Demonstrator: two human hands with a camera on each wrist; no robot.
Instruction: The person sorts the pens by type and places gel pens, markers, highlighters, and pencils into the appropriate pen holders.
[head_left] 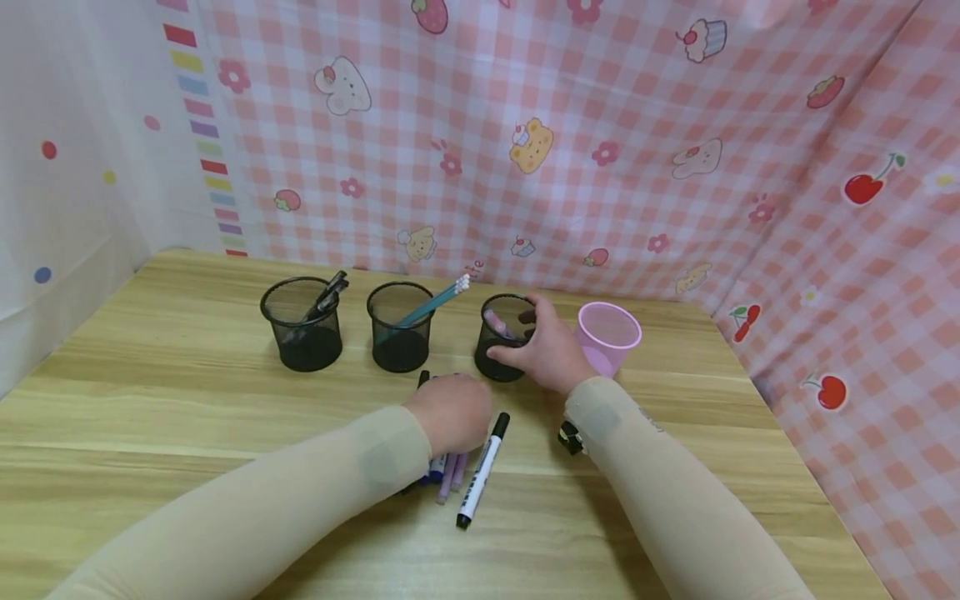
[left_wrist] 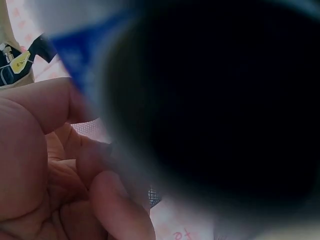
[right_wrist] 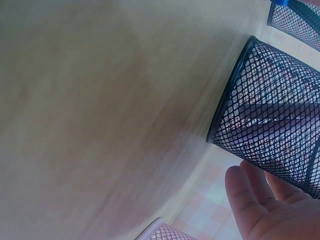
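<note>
My left hand is above the table with its fingers curled. Blue-ended markers and light purple pens show beneath it, partly hidden by the hand. In the left wrist view, the fingers pinch a white-and-blue marker, whose dark, blurred end fills much of the picture. My right hand holds the third black mesh pen holder from its right side, the thumb in front. Light purple pens stand inside. A white marker with a black cap lies right of my left hand.
Left of the held one stand two more black mesh holders, one with black pens, one with teal pencils. A pink mesh holder stands right of my right hand. A patterned curtain closes off the back and right side.
</note>
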